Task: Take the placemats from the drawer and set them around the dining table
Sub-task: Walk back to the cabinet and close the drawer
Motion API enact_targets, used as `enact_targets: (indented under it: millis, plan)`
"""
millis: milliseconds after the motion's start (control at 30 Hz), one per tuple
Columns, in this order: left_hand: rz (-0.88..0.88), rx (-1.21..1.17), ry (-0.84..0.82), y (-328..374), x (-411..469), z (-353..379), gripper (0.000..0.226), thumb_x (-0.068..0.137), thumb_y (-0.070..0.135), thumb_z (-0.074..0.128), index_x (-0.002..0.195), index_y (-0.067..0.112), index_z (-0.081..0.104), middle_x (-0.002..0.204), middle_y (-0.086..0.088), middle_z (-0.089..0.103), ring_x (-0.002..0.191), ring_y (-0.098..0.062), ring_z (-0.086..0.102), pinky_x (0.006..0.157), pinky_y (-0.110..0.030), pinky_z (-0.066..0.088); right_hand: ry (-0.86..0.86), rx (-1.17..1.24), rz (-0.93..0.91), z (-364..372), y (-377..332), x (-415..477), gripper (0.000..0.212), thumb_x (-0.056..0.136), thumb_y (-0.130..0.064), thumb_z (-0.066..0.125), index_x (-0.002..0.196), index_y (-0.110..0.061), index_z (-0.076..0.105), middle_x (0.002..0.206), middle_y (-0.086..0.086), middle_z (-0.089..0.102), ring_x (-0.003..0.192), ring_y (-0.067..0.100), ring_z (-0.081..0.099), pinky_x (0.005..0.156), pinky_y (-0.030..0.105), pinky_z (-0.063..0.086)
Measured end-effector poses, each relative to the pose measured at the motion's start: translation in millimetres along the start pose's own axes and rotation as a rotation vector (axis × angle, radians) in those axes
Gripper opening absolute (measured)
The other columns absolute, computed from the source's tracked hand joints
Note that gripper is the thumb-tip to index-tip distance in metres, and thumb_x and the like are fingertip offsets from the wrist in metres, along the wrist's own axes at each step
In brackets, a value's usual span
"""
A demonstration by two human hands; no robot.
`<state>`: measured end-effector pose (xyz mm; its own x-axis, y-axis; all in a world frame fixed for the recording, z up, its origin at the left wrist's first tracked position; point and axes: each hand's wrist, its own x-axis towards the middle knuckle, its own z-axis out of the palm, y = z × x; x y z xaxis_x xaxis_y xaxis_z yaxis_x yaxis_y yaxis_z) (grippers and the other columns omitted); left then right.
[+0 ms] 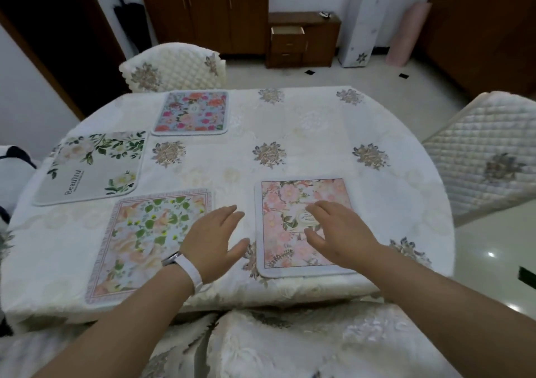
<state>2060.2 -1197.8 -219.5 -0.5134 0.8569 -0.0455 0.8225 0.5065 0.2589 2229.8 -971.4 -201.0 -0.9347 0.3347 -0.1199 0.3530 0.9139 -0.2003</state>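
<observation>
Both released (nothing grasped): our left hand (214,235) beside, right hand (342,232) over the pink mat (278,203) at the table's (319,133) near edge.

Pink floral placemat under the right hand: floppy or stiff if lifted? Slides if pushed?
Pink floral placemat lies thin and flat, rounded soft-looking edge: probably floppy, light. On the embossed tablecloth it likely drags, maybe bunching cloth. Won't roll or tip.
</observation>
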Motion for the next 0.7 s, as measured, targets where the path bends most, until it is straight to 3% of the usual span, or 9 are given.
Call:
enact_targets:
  millis: [267,467,700]
  plan:
    - [0.027,0.035,0.05,133,34,15,0.059,0.088,0.051,0.043,0.134,0.015,0.053,0.138,-0.009,0.055,0.122,-0.028,0.055,0.098,-0.046,0.048,0.026,-0.001,-0.036,-25,119,-47,0.056,0.097,-0.05,0.041,0.144,-0.021,0.042,0.143,-0.003,0.047,0.128,0.02,0.043,0.104,0.036,0.037]
    - [0.025,0.032,0.05,244,83,45,0.059,0.089,0.052,0.041,0.137,0.019,0.052,0.142,-0.005,0.051,0.128,-0.025,0.049,0.102,-0.047,0.045,0.037,0.006,-0.016,-34,222,-84,0.054,0.096,-0.051,0.04,0.142,-0.021,0.044,0.138,-0.002,0.05,0.123,0.021,0.046,0.101,0.036,0.038]
    - [0.129,0.058,0.032,361,147,62,0.057,0.087,0.053,0.041,0.132,0.021,0.056,0.135,-0.007,0.058,0.12,-0.029,0.055,0.095,-0.048,0.049,0.056,0.018,0.111,-59,336,-136,0.055,0.095,-0.052,0.039,0.143,-0.024,0.041,0.138,-0.003,0.048,0.125,0.022,0.044,0.103,0.039,0.037]
